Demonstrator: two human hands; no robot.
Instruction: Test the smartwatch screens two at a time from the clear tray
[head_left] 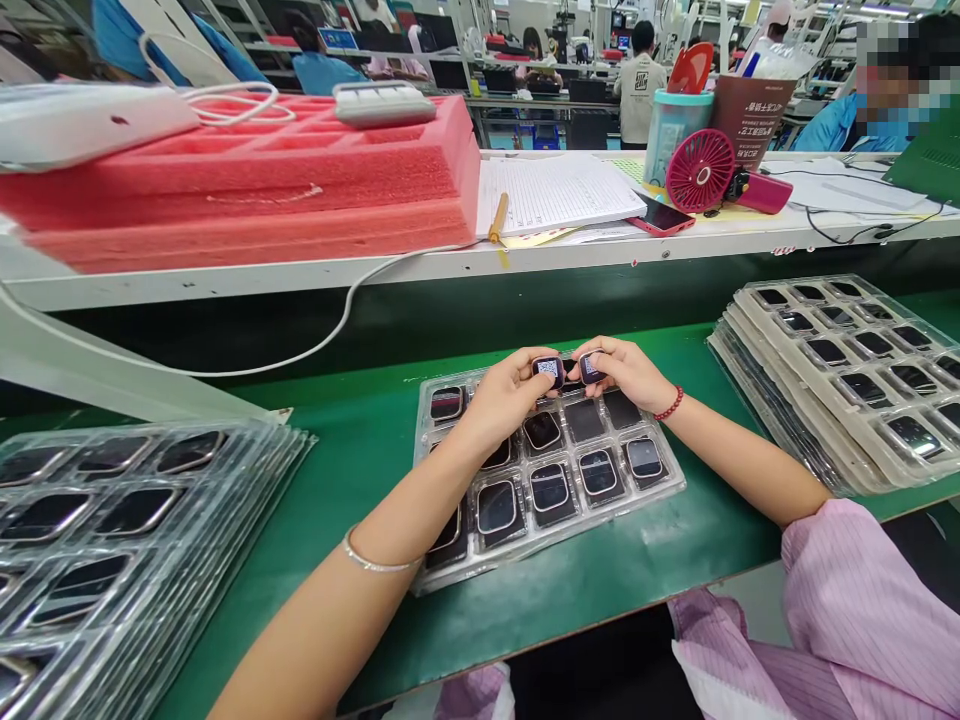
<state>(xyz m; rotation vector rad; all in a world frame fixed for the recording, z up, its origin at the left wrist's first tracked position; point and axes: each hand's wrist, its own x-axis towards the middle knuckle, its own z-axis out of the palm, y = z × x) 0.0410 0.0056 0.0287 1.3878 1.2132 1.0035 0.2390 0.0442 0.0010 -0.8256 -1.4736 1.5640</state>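
While left fingers pinch one watch, another watch is pinched between right fingers.

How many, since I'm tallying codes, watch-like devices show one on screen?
2: the first device in the left hand, the second device in the right hand. Others may be hidden.

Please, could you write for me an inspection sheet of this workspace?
Surface: green tabletop, trays lying on it.
Work items: middle tray holds dark square displays; left tray stack and right tray stack flank it.
Clutter: on the shelf, red foam, papers, phone, fan.
Hands: left hand grips one display; right hand grips second display.
Cables: white cable sags before the shelf; black cables lie at its right.
Surroundings: standing person and other people beyond the shelf.
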